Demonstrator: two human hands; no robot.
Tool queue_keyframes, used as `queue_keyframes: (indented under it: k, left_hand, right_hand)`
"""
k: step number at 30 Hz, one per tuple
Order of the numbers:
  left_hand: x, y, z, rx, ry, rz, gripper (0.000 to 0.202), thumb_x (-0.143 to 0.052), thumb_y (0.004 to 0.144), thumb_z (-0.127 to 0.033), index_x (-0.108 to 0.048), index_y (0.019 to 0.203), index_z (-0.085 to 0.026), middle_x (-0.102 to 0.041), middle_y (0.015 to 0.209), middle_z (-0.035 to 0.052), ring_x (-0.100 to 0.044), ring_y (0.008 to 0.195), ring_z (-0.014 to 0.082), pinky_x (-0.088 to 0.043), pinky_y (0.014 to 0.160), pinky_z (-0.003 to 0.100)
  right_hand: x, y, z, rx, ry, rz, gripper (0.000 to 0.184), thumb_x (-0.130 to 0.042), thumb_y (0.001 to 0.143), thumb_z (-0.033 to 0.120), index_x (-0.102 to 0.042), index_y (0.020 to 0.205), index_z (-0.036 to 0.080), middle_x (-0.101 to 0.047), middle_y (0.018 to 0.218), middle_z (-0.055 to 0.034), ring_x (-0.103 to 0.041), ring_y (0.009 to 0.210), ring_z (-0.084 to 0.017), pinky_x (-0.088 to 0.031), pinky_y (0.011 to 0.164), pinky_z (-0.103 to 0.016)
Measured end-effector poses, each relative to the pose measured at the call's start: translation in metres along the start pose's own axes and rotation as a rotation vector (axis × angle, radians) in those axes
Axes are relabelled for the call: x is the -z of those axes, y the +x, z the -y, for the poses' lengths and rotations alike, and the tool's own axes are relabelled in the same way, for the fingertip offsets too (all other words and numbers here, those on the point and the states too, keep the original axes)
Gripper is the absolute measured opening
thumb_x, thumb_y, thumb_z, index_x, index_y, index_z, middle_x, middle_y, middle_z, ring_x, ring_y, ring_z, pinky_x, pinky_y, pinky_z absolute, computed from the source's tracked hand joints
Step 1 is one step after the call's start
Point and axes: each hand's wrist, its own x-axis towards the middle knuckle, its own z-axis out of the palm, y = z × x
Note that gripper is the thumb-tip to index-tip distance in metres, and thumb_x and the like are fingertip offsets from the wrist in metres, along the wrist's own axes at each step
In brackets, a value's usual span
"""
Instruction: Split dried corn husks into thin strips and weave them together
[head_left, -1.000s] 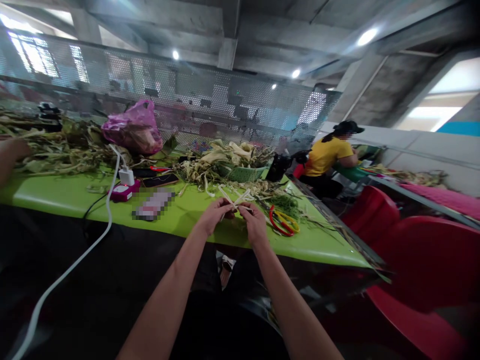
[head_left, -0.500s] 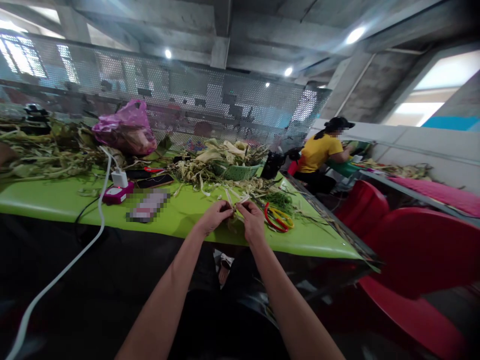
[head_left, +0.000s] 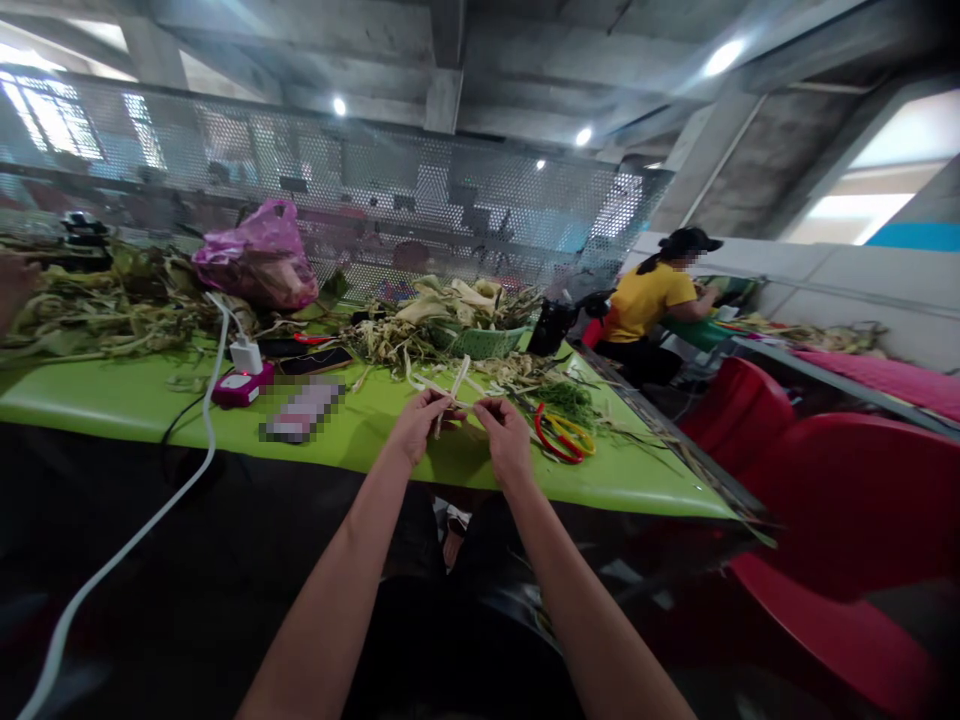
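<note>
Over the front edge of the green table (head_left: 112, 395), my left hand (head_left: 417, 425) and my right hand (head_left: 505, 437) pinch pale dried leaf strips (head_left: 452, 390) between their fingertips. The strips cross and stick up and away from my hands. Both hands are closed on them, a little apart from each other. Red and yellow scissors (head_left: 561, 435) lie on the table just right of my right hand.
Heaps of dried leaves (head_left: 105, 300), a green basket (head_left: 480, 343), a pink bag (head_left: 257, 257), a pink charger with white cable (head_left: 241, 378) and a phone (head_left: 324, 360) sit on the table. A person in yellow (head_left: 651, 300) works at the right; red chairs (head_left: 847, 510) stand near.
My hands have drawn slightly apart and the strips now stand crossed between them, where half a second ago the fingertips were pressed together. The view shifted a little.
</note>
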Motion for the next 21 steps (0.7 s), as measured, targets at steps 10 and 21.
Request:
queue_keyframes:
  k: [10, 21]
  left_hand:
    - [0.004, 0.006, 0.003, -0.032, -0.110, 0.007, 0.024, -0.074, 0.063, -0.029, -0.063, 0.077, -0.014, -0.067, 0.072, 0.0027, -0.060, 0.063, 0.0100, -0.045, 0.060, 0.021]
    - [0.002, 0.008, 0.005, -0.053, -0.110, 0.004, 0.033, -0.080, 0.055, -0.026, -0.064, 0.081, -0.013, -0.066, 0.075, 0.0025, -0.060, 0.066, 0.0102, -0.046, 0.062, 0.021]
  right_hand:
    - [-0.009, -0.021, 0.030, 0.587, -0.678, 0.237, 0.031, -0.054, 0.082, 0.015, -0.065, 0.105, 0.032, -0.061, 0.105, -0.0035, -0.047, 0.101, -0.024, -0.032, 0.088, -0.038]
    - [-0.005, -0.011, 0.026, 0.544, -0.595, 0.235, 0.014, -0.054, 0.085, 0.024, -0.066, 0.092, 0.027, -0.066, 0.097, -0.0037, -0.051, 0.096, -0.024, -0.033, 0.086, -0.038]
